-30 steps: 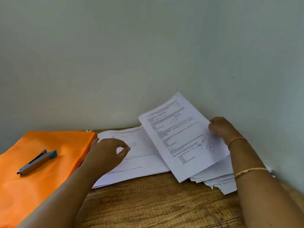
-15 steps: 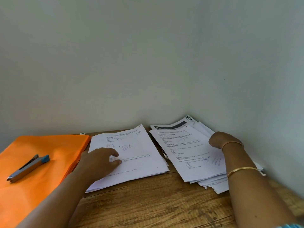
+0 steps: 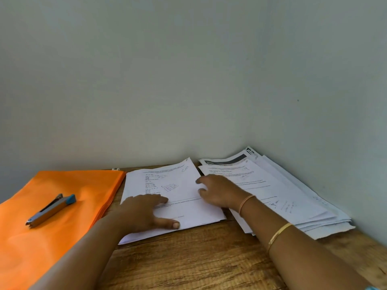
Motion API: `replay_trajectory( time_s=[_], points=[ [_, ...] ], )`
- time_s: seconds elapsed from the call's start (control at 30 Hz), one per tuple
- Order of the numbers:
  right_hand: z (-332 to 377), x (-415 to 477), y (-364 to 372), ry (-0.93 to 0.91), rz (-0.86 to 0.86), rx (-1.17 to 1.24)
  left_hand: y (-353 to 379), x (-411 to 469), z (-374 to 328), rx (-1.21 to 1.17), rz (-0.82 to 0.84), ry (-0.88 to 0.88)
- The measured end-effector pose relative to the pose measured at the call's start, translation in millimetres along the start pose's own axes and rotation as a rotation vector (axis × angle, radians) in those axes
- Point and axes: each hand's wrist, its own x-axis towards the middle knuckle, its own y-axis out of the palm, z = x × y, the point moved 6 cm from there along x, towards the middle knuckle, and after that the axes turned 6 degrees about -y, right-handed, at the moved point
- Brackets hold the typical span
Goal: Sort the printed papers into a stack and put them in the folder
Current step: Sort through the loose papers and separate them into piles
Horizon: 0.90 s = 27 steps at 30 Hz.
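head: left hand (image 3: 142,212), right hand (image 3: 222,191) flat on stack (image 3: 178,183), grips slack; stapler (image 3: 52,210) tops folder (image 3: 88,185).

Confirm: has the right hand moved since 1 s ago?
Yes. The right hand moved left: off the wall side of the right pile, across to the right edge of the left stack.

A stapler (image 3: 51,210) lies on the folder (image 3: 88,185), far left. Beside it sits a paper stack (image 3: 169,178), then a second pile (image 3: 293,193) rightward.

Left hand (image 3: 144,210) and right hand (image 3: 222,191) on papers (image 3: 178,176)
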Motion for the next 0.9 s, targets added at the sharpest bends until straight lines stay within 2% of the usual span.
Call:
replay_trajectory(
  time_s=[0.13,0.3,0.5,0.9],
  points=[
    [11.2,1.1,26.4,0.044,0.169,-0.252,0.8,-2.2,-1.4,-0.011,0.006,-0.005],
    [13.9,-0.4,38.0,0.057,0.252,-0.211,-0.9,-6.6,-5.8,0.013,0.026,-0.004],
    [16.5,0.0,30.1,0.1,0.141,-0.327,-0.2,-6.1,-5.2,0.027,0.049,0.003],
    [20.3,0.3,6.0,0.08,-0.06,-0.076,-1.5,-4.7,-3.4,-0.046,0.073,0.034]
  ],
)
